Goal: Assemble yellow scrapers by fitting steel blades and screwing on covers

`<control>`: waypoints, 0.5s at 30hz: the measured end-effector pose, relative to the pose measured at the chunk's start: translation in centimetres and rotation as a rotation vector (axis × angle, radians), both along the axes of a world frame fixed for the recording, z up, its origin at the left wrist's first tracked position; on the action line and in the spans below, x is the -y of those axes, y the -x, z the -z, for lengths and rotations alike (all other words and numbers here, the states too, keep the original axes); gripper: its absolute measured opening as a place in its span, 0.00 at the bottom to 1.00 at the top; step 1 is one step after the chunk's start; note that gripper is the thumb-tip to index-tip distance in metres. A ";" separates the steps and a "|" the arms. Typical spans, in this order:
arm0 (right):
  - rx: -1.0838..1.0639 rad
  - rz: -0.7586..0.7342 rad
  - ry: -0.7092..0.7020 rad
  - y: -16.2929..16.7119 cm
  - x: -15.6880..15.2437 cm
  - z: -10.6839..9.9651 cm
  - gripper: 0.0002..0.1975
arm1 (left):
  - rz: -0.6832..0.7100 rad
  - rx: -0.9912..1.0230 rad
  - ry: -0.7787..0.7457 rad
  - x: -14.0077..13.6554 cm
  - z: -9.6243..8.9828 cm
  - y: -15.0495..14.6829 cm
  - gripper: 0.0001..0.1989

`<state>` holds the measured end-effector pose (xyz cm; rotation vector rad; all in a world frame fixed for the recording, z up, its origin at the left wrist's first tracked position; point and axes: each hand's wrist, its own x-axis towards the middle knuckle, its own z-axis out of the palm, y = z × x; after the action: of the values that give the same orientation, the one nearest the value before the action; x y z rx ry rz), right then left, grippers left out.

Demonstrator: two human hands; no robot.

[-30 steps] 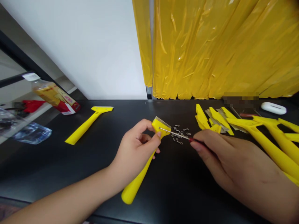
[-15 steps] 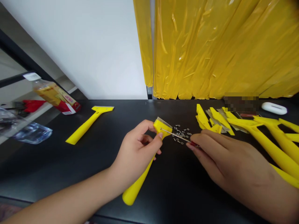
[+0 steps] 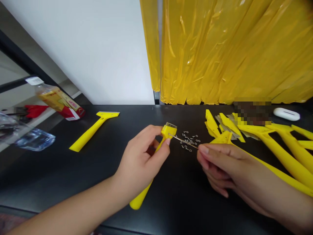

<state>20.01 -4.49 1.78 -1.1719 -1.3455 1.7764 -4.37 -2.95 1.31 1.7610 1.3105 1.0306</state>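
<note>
My left hand (image 3: 146, 153) is closed around the neck of a yellow scraper (image 3: 141, 195), whose head points up and away with a blade at its top edge. In my right hand (image 3: 227, 163) a thin screwdriver (image 3: 184, 141) is pinched between thumb and fingers. Its shaft slants left and its tip touches the scraper's head near a screw hole. The screwdriver's handle is mostly hidden by my fingers. Several small screws and nuts (image 3: 189, 141) lie scattered on the black table just behind the shaft.
Another yellow scraper (image 3: 89, 130) lies at the left. Yellow scraper handles (image 3: 281, 153) and loose yellow head pieces (image 3: 226, 122) pile up at the right, near a white case (image 3: 286, 114). A drink bottle (image 3: 60, 101) and a clear bottle (image 3: 36, 138) lie far left. Yellow plastic sheeting (image 3: 220, 49) hangs behind.
My right hand has turned, its thumb now on top and the other fingers lower, with the screwdriver still at the scraper's head. The scraper has rotated slightly in my left hand.
</note>
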 end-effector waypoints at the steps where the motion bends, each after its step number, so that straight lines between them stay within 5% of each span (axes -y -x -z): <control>1: 0.044 -0.002 -0.064 -0.1 -0.1 0.0 0.27 | 0.000 -0.006 -0.007 -0.2 -0.2 0.1 0.08; 9: 0.640 0.228 -0.741 -4.2 -2.5 -2.7 0.14 | -0.006 0.076 0.073 -6.0 -2.2 4.1 0.15; 15: 1.412 0.516 -0.569 -13.0 -9.2 -5.6 0.20 | -0.235 -0.213 0.135 -10.3 -1.6 9.4 0.41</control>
<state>32.98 4.70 7.41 -2.2043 -1.7604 -0.0419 -13.78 7.35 2.88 1.6783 1.7112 0.8720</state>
